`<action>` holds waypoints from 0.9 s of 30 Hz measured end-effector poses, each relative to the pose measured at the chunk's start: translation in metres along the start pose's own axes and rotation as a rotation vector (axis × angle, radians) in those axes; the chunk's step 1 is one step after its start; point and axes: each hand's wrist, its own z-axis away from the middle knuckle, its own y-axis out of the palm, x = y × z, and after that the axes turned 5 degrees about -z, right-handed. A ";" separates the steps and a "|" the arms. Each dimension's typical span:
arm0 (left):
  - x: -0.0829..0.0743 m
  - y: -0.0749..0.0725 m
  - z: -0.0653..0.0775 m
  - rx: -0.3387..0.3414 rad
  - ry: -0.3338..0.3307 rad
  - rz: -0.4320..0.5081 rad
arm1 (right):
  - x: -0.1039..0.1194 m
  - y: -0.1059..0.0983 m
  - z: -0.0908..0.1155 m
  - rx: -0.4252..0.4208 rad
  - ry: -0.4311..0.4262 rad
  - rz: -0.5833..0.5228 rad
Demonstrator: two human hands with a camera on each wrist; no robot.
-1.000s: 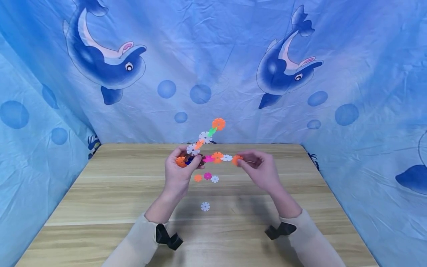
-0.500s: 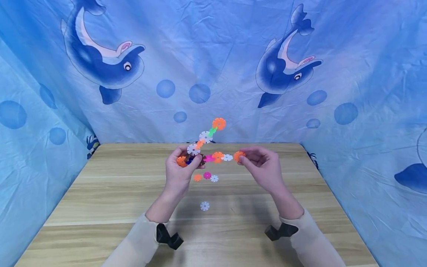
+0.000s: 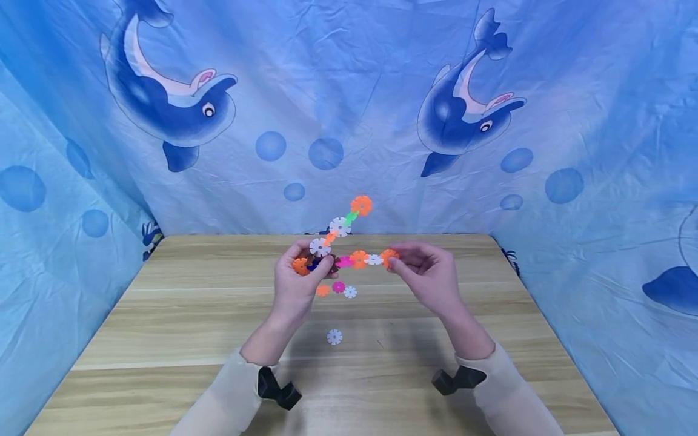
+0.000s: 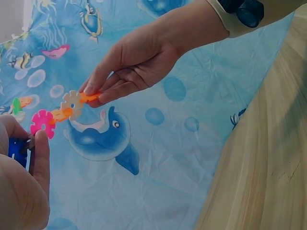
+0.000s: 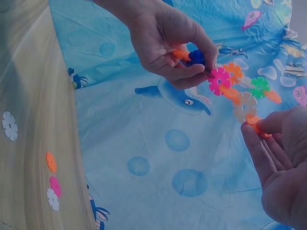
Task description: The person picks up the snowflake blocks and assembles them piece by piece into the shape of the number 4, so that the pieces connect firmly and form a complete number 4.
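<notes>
Nearest me on the table (image 3: 371,402) lies a loose white disc (image 3: 335,337); past it I see a loose group, an orange disc (image 3: 323,290), a pink disc (image 3: 339,287) and a second white disc (image 3: 351,292). Beyond and above these, the left hand (image 3: 294,281) grips the middle of the toy chain (image 3: 358,260) between thumb and fingers, with a dark blue disc (image 5: 196,58) showing there. The right hand (image 3: 429,275) pinches the end disc (image 3: 389,258), an orange one, against its white neighbour (image 3: 374,260). I judge the step to be fitting that disc onto the tip; how deep it sits, I can't tell. Next, I think, calls for a steady left hand and a straight push along the slots. The chain spans both hands, its other branch slanting up and away to an orange tip (image 3: 362,206). Farthest back hangs a dolphin curtain (image 3: 349,91).
</notes>
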 end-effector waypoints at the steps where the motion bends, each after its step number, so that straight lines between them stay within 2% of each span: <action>1: 0.001 0.000 0.000 0.006 -0.001 -0.004 | 0.000 0.000 0.000 -0.001 0.002 -0.001; 12: 0.003 0.001 0.003 0.078 0.033 0.052 | 0.004 -0.002 0.003 -0.002 -0.018 0.027; 19: 0.004 0.002 0.003 0.083 0.021 0.034 | 0.004 -0.002 0.003 -0.001 -0.032 0.015; 27: 0.008 0.005 0.002 0.059 0.043 0.017 | 0.004 -0.002 0.000 -0.001 -0.071 0.094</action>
